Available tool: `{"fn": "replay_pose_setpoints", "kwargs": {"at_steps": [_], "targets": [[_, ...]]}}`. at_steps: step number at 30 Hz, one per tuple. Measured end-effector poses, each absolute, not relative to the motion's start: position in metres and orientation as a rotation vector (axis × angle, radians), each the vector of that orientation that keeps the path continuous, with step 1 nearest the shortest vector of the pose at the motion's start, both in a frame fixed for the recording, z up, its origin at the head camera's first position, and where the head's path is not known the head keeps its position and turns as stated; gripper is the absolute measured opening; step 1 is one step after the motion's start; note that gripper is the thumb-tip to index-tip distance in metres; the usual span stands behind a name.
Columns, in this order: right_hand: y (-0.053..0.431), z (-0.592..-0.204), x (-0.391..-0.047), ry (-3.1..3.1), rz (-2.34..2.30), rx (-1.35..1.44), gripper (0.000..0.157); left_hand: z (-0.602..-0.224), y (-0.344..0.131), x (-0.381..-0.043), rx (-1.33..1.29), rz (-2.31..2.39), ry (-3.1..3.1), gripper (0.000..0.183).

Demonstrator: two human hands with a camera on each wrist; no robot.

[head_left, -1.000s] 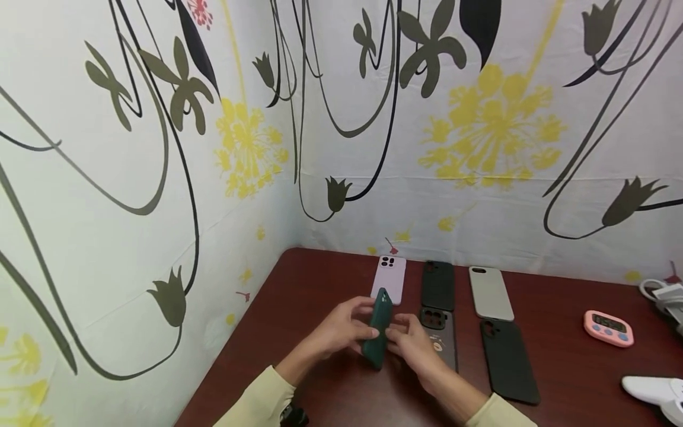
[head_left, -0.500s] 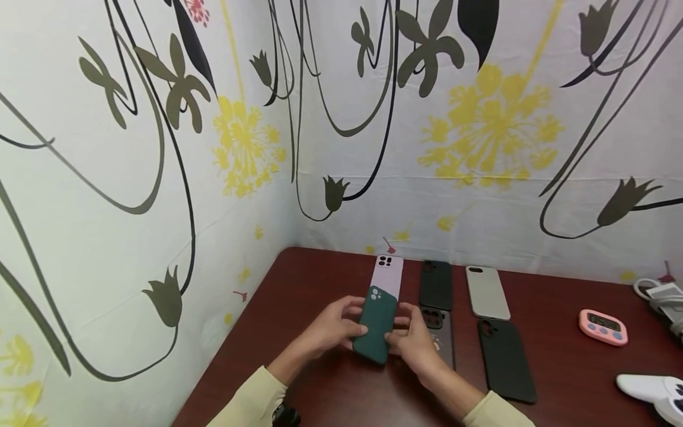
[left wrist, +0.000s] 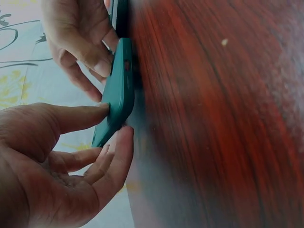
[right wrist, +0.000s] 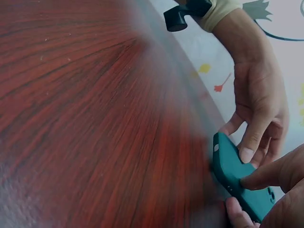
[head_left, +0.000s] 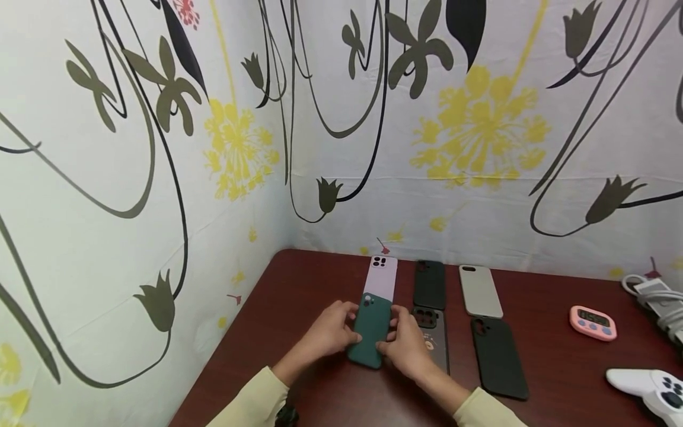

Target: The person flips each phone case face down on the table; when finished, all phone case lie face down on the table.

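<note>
A dark green phone case (head_left: 372, 333), camera holes at its far end, lies nearly flat just below a lilac phone case (head_left: 381, 277) in the head view. My left hand (head_left: 331, 330) grips its left edge, thumb on the back and fingers around the side. On the opposite edge, my right hand (head_left: 408, 344) pinches it likewise. Both wrist views show thumbs pressing the green back and fingertips at the lower rim. Whether its near end touches the table is hard to tell.
Right of the hands lie a dark case (head_left: 429, 284), a grey printed case (head_left: 436, 344), a pale case (head_left: 480, 290) and a black case (head_left: 498, 357). Farther right are a pink timer (head_left: 592, 323), a white game controller (head_left: 648, 388) and a cable bundle (head_left: 658, 299). Patterned cloth (head_left: 341, 148) borders the table (head_left: 299, 284).
The green case was on its edge between my hands; it has turned back-up and lowered toward the table, below the lilac case. Both hands stay on it, and the head view has shifted slightly.
</note>
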State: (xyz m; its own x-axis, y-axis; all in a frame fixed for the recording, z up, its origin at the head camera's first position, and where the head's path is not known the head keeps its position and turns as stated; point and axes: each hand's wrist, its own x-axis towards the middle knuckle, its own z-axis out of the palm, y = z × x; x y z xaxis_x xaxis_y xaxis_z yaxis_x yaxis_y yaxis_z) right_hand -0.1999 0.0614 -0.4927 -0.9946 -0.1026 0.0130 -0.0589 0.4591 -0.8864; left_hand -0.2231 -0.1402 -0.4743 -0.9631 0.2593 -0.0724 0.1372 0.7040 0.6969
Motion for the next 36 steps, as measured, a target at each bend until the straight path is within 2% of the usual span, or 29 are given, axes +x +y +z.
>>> {"fn": "replay_pose_setpoints", "kwargs": {"at_steps": [12, 32, 36], "targets": [[0.0568, -0.4944, -0.2040, 2.774, -1.412, -0.235, 0.086, -0.4790, -0.1355, -0.2248, 0.424, 0.835, 2.923, 0.059], [0.0601, -0.4923, -0.2041, 2.770, -1.352, -0.315, 0.083, -0.4770, -0.1330, -0.2203, 0.475, 0.821, 2.934, 0.056], [0.0589, -0.4930, -0.2050, 2.773, -1.337, -0.324, 0.082, -0.4766, -0.1328, -0.2217, 0.448, 0.808, 2.931, 0.062]]}}
